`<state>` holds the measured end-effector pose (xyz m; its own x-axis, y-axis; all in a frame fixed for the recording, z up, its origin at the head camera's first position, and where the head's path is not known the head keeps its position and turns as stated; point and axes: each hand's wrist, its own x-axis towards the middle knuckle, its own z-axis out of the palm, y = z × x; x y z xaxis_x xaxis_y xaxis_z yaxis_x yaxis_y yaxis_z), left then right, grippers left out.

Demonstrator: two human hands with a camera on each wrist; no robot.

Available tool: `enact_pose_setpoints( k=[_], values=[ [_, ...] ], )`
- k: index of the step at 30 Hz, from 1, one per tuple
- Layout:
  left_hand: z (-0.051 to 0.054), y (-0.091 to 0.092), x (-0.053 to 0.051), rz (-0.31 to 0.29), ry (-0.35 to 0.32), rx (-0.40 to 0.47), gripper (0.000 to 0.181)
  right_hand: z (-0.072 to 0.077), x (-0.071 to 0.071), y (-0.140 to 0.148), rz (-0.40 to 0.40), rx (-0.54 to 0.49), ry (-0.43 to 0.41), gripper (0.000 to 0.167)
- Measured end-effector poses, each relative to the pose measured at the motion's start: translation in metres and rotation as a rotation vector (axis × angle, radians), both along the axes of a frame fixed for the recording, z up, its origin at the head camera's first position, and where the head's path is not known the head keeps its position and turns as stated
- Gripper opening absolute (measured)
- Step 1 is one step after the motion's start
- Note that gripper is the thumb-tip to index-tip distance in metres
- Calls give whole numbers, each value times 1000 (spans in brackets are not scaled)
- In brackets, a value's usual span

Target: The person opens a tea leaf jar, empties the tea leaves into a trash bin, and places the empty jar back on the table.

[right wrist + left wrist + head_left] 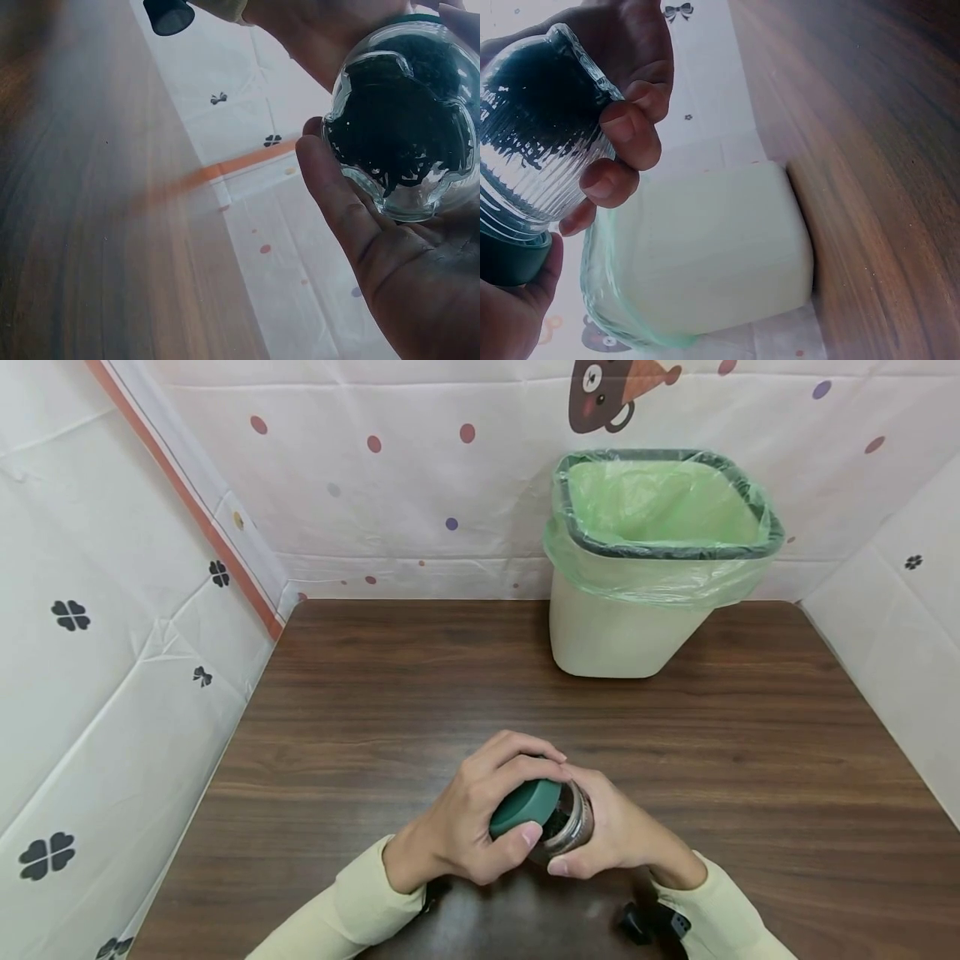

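My left hand (468,818) grips a green lid (524,806), fingers over its far side and thumb along the near side. The ribbed clear glass jar (577,827) is held by my right hand (622,827), with the thumb on the near side. Tilted above the tabletop, the jar (536,142) shows dark loose flakes inside in the left wrist view, and the lid (514,259) is at its threaded neck. Its scalloped base fills much of the right wrist view, where the jar (401,127) lies against the right fingers. Whether the lid is still screwed on, I cannot tell.
A cream waste bin (622,618) with a green plastic liner (660,502) stands at the back right of the brown wooden table (360,693). Patterned white sheets (360,485) hang behind and at both sides. A black device (645,922) sits under the right wrist.
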<state>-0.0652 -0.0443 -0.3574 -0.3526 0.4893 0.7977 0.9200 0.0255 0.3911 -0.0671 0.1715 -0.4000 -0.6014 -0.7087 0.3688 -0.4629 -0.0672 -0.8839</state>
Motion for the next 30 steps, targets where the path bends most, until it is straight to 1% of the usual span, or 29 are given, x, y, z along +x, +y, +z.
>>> enact_pose_setpoints(
  k=[7, 17, 26, 30],
  values=[
    [-1, -2, 1, 14, -28, -5, 42, 0, -1, 1, -3, -10, 11, 67],
    [-1, -3, 1, 33, -50, 2, 42, 2, -3, 3, -34, -5, 3, 77],
    [-1, -4, 1, 43, -56, -6, 41, 3, -3, 4, -62, 12, 1, 74],
    [-2, -5, 1, 45, -60, -6, 40, 4, -3, 5, -87, 26, -7, 73]
  ],
)
